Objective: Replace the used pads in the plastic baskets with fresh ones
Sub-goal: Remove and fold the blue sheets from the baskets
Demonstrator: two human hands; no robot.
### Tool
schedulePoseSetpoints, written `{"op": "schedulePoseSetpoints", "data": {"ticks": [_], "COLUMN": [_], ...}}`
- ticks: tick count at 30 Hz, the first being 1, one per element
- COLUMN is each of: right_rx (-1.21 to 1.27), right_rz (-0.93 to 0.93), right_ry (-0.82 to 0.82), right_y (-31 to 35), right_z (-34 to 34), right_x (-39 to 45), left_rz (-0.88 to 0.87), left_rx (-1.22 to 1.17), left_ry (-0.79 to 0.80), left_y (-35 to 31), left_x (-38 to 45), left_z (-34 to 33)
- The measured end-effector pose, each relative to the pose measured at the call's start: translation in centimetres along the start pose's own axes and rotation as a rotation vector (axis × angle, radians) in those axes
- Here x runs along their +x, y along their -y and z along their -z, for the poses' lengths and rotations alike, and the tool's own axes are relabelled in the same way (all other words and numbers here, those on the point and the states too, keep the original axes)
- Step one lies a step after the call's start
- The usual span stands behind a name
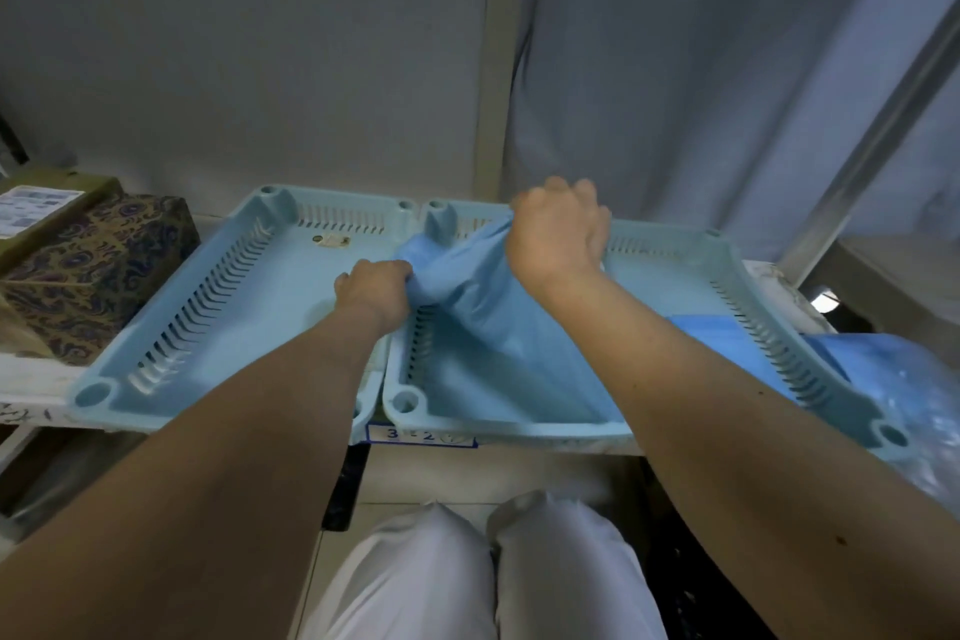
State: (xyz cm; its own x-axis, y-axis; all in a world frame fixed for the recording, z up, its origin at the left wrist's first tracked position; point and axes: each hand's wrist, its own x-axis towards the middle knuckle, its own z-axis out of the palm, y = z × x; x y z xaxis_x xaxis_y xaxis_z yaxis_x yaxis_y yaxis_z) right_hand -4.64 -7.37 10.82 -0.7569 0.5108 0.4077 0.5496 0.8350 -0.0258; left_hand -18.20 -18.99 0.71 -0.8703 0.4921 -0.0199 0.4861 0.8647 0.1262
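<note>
Right now both hands grip the same blue pad [483, 327], which lies bunched in the right basket [670, 424], beside the bare left basket [218, 307] on the bench. The left hand [376, 288] clutches a twisted end at about nine o'clock, over the rims where the two baskets meet; the right hand [558, 229] bunches the far end up at twelve o'clock. The pad's length runs from that far grip down toward six o'clock, so the rest likely has to come away from the near edge, and both hands are already on it. Folded blue pads [711, 327] sit at three o'clock.
</note>
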Motion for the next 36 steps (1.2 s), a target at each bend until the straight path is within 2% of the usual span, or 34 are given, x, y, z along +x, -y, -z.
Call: {"op": "schedulePoseSetpoints", "data": {"ticks": [4,10,17,19,24,30,33,36], "right_rx": [0.123,0.171,0.276,0.352,0.591,0.737,0.714,0.624], "right_rz": [-0.14,-0.237,-0.355,-0.375,-0.335,-0.383,-0.378,-0.367], "right_ry": [-0.147,-0.212,-0.221,-0.23,-0.282,-0.456,-0.44,-0.35], "right_y": [-2.2,-4.1,-4.9,-4.8,-3.9,-3.9,-4.0,-4.1], "right_z": [0.7,1.1,1.6,1.5,0.4,-1.2,-2.4,-4.3], "right_x": [2.1,5.1,9.2,10.5,13.3,14.9,13.8,11.2], "left_rz": [0.063,0.284,0.245,0.299,0.448,0.146,0.038,0.03], "left_rx": [0.124,-0.152,-0.261,-0.381,-0.866,-0.796,-0.833,-0.602], "left_ry": [-0.06,-0.312,-0.581,-0.594,-0.596,-0.861,-0.865,-0.794], "left_y": [-0.5,1.0,1.9,2.1,3.2,3.8,4.6,5.7], "left_x": [0.8,2.9,5.2,5.8,8.0,8.1,7.2,5.0], "left_z": [0.3,4.2,12.3,13.1,14.4,16.6,15.5,12.5]}}
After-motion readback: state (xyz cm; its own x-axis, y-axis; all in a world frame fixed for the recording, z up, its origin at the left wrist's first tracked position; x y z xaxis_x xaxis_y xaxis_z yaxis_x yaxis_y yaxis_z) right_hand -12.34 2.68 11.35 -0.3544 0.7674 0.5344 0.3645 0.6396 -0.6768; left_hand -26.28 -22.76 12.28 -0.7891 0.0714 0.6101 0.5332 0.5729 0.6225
